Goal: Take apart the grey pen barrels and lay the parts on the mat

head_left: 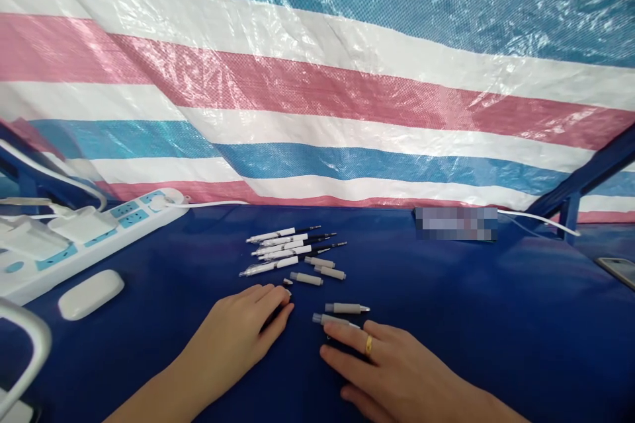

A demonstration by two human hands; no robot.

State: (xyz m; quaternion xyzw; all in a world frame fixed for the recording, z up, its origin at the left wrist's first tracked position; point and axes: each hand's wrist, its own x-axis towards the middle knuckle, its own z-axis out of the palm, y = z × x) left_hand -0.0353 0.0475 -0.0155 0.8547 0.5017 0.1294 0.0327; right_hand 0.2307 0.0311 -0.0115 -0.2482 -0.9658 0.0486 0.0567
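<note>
My left hand (233, 337) rests on the blue tabletop, its curled fingers over a slim dark pen part (274, 317) that is mostly hidden. My right hand (391, 363), with a gold ring (368, 345), has its fingers on a grey pen barrel (332, 320). Just above lies a grey pen section with a metal tip (347, 308). Several grey barrels (306, 278) and a tiny white piece (288, 281) lie nearer my left fingertips. Farther back is a loose group of several white pens with dark tips (292, 246).
The blue table (198, 304) holds a white power strip with plugs (89, 238) at left and a white computer mouse (90, 294). A blurred box (456, 223) sits at the back, and a phone (618, 271) at the right edge. A striped tarp (317, 92) hangs behind.
</note>
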